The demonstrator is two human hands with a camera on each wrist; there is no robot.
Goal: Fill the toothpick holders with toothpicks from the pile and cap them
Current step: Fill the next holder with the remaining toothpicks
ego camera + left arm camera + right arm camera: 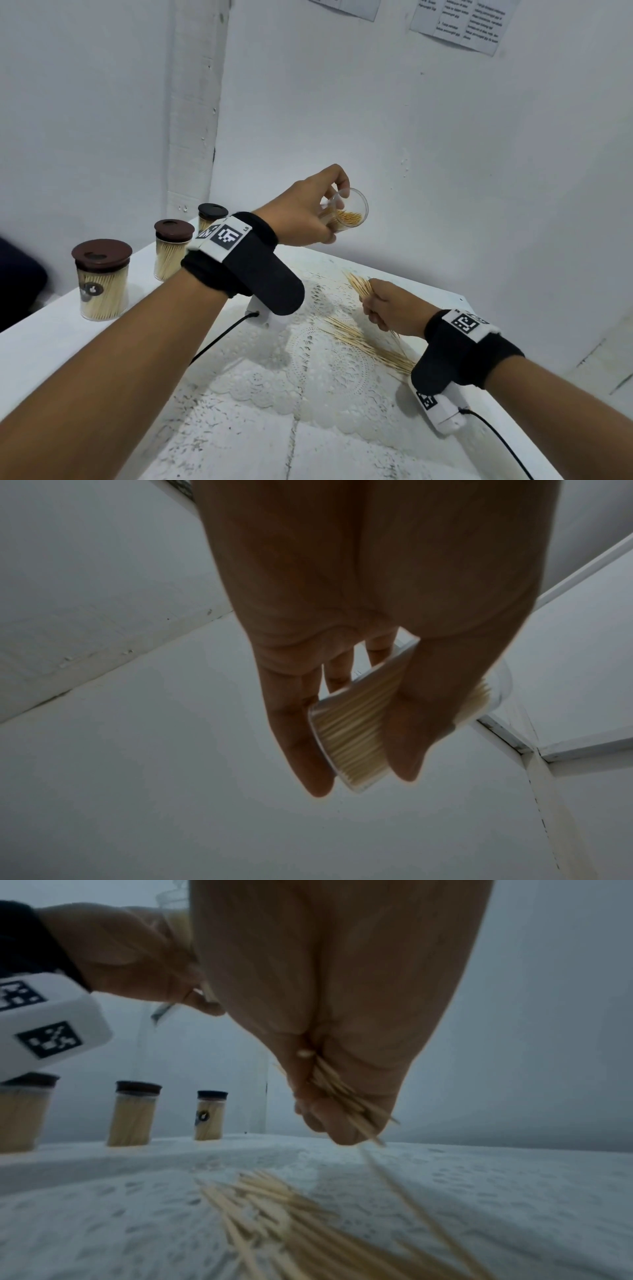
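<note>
Three holders (101, 279) filled and capped at surface (102, 342) edge. Fourth holder (346, 214), part full and uncapped, gripped tilted in raised left hand (301, 214). Right hand (387, 305) clutching toothpicks (358, 286) above pile (370, 346). Remaining, probably: more filling, then capping.

bare white-walled room (445, 137), lace-covered table (325, 377).

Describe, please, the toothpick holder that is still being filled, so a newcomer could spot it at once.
Start at the white table, where three capped holders stand along the left edge. Above and right of them, the left hand holds a clear holder tilted in the air. Unlike the others, it has no brown cap.
</note>
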